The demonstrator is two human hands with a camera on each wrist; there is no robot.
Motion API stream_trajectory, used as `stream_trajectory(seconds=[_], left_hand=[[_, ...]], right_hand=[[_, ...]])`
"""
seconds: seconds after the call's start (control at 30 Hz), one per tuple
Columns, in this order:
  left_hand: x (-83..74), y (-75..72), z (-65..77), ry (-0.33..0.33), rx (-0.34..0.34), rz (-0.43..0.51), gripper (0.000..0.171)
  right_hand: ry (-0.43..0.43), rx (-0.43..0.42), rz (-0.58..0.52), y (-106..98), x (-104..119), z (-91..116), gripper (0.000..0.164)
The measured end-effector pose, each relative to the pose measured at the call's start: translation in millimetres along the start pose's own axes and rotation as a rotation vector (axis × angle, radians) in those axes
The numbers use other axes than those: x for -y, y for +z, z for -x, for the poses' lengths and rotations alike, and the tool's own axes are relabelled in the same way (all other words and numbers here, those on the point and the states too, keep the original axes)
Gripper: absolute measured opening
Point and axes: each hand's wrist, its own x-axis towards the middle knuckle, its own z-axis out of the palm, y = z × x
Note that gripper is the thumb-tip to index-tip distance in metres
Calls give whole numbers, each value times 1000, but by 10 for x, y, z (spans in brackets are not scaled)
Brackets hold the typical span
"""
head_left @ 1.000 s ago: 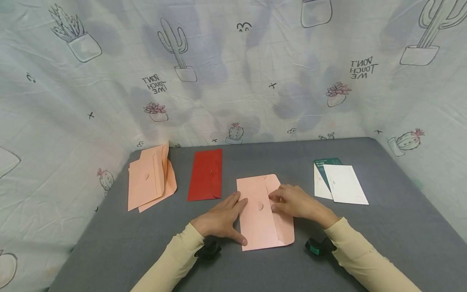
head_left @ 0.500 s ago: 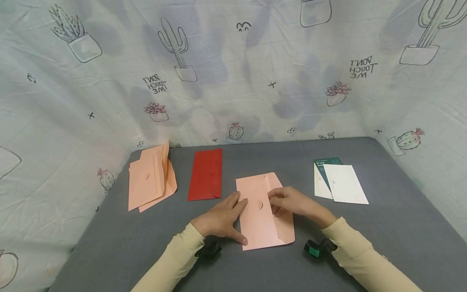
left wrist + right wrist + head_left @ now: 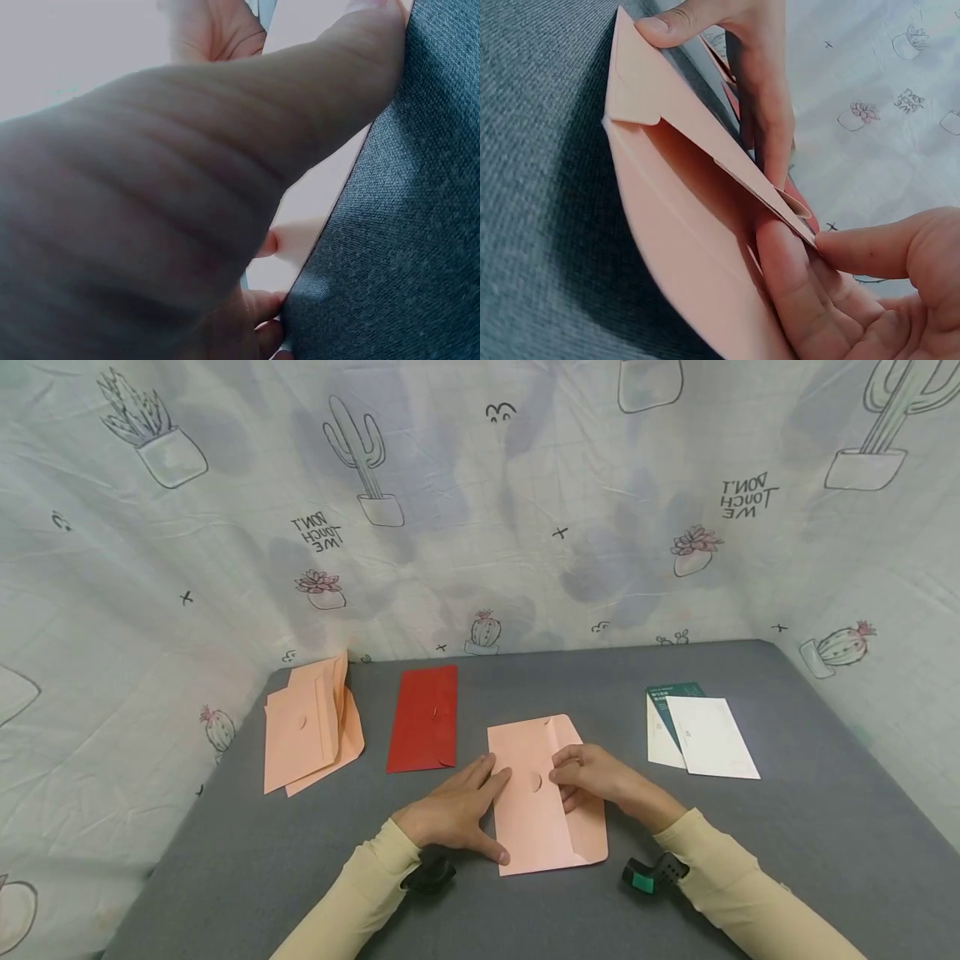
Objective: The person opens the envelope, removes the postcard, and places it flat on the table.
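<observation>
A pink envelope (image 3: pixel 525 831) lies in front of me, its flap (image 3: pixel 592 835) folded out to the right. My left hand (image 3: pixel 453 810) rests along its left edge, fingers spread and thumb near the lower corner. With my right hand (image 3: pixel 603 781) I pinch the edge of the envelope's pocket. The right wrist view shows my right thumb (image 3: pixel 866 247) outside that edge and fingers (image 3: pixel 784 259) inside the mouth, which gapes. No insert shows in the visible part of the pocket. In the left wrist view, my left thumb (image 3: pixel 360 52) lies across the envelope's edge.
Several pink envelopes (image 3: pixel 296 743) are stacked at the far left of the grey table (image 3: pixel 555 914). A red envelope (image 3: pixel 422 718) lies right of them. White cards (image 3: pixel 712 739) and a green one (image 3: pixel 675 693) lie at the right. A printed cloth (image 3: pixel 480 560) hangs behind.
My right fingers have slipped under the pocket's edge and the thumb has come onto it, lifting it slightly. My left hand has stayed in place.
</observation>
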Motion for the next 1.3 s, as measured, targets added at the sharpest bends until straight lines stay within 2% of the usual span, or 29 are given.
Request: stream_trajectory(seconds=[0.4, 0.67, 1.0, 1.07, 1.23, 1.3], left_hand=[[-6, -9, 11, -4, 4, 7, 118], [1, -10, 4, 11, 8, 3, 116], [-4, 0, 3, 7, 8, -1, 117], [-5, -1, 2, 4, 9, 2, 117], [-5, -3, -6, -6, 11, 8, 117], [-4, -4, -8, -8, 11, 6, 117]], right_hand=[[11, -8, -23, -11, -19, -11, 31], [8, -62, 35, -15, -10, -12, 41], [10, -128, 19, -47, -41, -18, 28], [7, -128, 18, -48, -39, -23, 32], [6, -117, 15, -50, -29, -27, 59], [1, -119, 30, -47, -25, -21, 61]])
